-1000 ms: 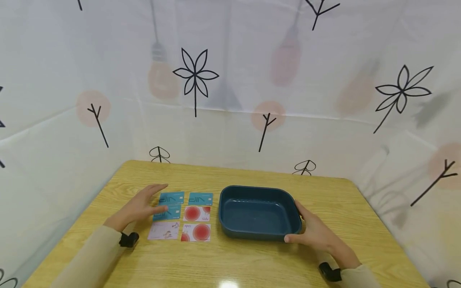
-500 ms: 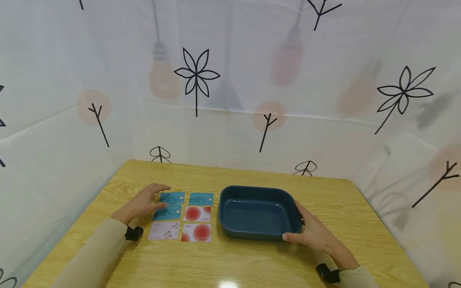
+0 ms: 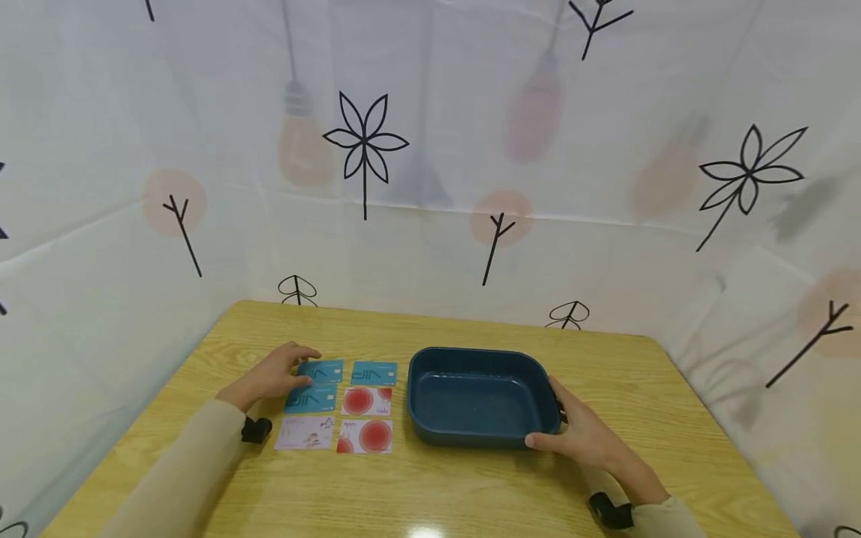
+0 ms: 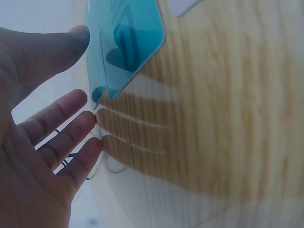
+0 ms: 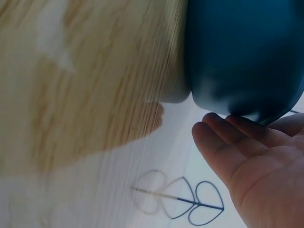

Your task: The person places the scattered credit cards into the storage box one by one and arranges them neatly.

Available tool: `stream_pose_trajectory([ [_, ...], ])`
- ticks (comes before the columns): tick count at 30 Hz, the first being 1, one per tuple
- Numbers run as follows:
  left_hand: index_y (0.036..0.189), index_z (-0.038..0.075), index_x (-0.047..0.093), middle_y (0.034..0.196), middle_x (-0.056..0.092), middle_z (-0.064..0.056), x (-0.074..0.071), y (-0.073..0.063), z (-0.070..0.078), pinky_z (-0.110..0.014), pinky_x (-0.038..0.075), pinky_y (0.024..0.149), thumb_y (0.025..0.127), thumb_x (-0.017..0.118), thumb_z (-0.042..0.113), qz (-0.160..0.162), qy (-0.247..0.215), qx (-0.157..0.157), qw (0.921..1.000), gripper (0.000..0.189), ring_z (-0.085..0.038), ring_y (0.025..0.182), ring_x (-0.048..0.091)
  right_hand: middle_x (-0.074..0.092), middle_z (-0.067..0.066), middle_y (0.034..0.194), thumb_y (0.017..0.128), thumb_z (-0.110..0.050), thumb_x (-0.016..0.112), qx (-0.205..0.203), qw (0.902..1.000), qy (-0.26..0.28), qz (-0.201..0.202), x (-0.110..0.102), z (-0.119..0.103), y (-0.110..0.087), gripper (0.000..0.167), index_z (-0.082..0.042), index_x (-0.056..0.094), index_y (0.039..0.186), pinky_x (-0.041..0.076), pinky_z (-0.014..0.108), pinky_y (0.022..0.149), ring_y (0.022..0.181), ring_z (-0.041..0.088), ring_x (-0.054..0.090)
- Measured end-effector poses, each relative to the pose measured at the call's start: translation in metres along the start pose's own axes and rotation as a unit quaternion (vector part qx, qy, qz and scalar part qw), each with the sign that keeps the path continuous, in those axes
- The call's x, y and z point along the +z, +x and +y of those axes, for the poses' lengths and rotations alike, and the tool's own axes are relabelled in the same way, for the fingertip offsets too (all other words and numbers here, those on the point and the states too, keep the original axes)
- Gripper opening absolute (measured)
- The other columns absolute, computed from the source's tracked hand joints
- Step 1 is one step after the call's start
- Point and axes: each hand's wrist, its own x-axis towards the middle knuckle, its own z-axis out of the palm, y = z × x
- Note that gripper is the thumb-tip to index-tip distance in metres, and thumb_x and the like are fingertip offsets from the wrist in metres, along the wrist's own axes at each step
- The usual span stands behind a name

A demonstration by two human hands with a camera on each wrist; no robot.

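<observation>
In the head view my left hand point(image 3: 265, 376) is at the left end of the upper-left blue VIP card point(image 3: 327, 370), thumb low over it and fingers reaching along its far side. A second blue card point(image 3: 312, 400) lies just in front. The left wrist view shows loosely straight fingers point(image 4: 71, 137) by the card corners, low over the wood. A deep dark-blue baking dish point(image 3: 476, 415) sits right of the cards. My right hand point(image 3: 590, 436) holds its near right corner, thumb at the front wall; fingers point(image 5: 228, 133) meet the end wall in the right wrist view.
A third blue card point(image 3: 374, 373), two white cards with red circles point(image 3: 363, 401) and a pale pink card point(image 3: 305, 433) complete two columns on the wooden table point(image 3: 323, 493). A patterned white cloth point(image 3: 430, 246) hangs behind the table and at its sides.
My left hand has shifted slightly right and its fingers have drawn in toward the upper-left blue card. The right hand and the baking dish stay nearly still; the cards lie as before.
</observation>
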Motion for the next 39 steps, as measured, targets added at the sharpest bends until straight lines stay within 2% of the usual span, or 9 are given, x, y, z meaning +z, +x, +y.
stream_pose_trajectory([
  [10, 0.124, 0.007, 0.062, 0.108, 0.055, -0.012, 0.001, 0.008, 0.002, -0.049, 0.044, 0.086, 0.085, 0.071, 0.013, -0.015, 0.027, -0.001, 0.9995, 0.040, -0.028, 0.096, 0.052, 0.015, 0.028, 0.153, 0.080, -0.043, 0.074, 0.003, 1.0000, -0.003, 0.002, 0.001, 0.001, 0.001, 0.109, 0.001, 0.005, 0.152, 0.036, 0.058, 0.099, 0.131, 0.047, 0.034],
  [19, 0.119, 0.010, 0.066, 0.107, 0.053, -0.009, 0.001, 0.011, 0.005, -0.047, 0.043, 0.086, 0.085, 0.071, 0.014, -0.025, 0.037, -0.024, 0.9987, 0.034, -0.025, 0.094, 0.049, 0.014, 0.027, 0.154, 0.079, -0.044, 0.075, 0.007, 1.0000, 0.005, 0.001, 0.002, -0.001, 0.000, 0.110, 0.001, 0.005, 0.152, 0.034, 0.059, 0.099, 0.132, 0.047, 0.033],
  [28, 0.119, 0.008, 0.066, 0.107, 0.053, -0.010, 0.002, 0.014, 0.005, -0.046, 0.043, 0.085, 0.085, 0.072, 0.017, -0.024, 0.052, -0.031, 0.9979, 0.036, -0.024, 0.092, 0.048, 0.018, 0.027, 0.153, 0.078, -0.046, 0.075, 0.002, 0.9999, -0.006, 0.010, 0.002, -0.003, 0.000, 0.110, 0.001, 0.007, 0.152, 0.032, 0.060, 0.100, 0.131, 0.045, 0.036],
  [35, 0.119, 0.010, 0.066, 0.109, 0.052, -0.009, 0.002, 0.018, 0.006, -0.048, 0.042, 0.089, 0.083, 0.075, 0.026, -0.037, 0.044, -0.052, 0.9970, 0.042, -0.025, 0.095, 0.048, 0.019, 0.027, 0.152, 0.079, -0.047, 0.074, 0.014, 0.9999, -0.003, 0.008, 0.002, -0.003, 0.000, 0.110, 0.000, 0.006, 0.152, 0.032, 0.061, 0.099, 0.130, 0.044, 0.037],
  [39, 0.117, 0.007, 0.065, 0.106, 0.053, -0.009, 0.001, 0.021, 0.005, -0.048, 0.043, 0.089, 0.080, 0.077, 0.025, -0.039, 0.040, -0.054, 0.9970, 0.043, -0.026, 0.096, 0.050, 0.019, 0.027, 0.152, 0.079, -0.047, 0.074, 0.015, 0.9999, 0.000, 0.006, 0.002, -0.003, 0.000, 0.110, 0.000, 0.006, 0.152, 0.032, 0.061, 0.099, 0.130, 0.045, 0.036],
])
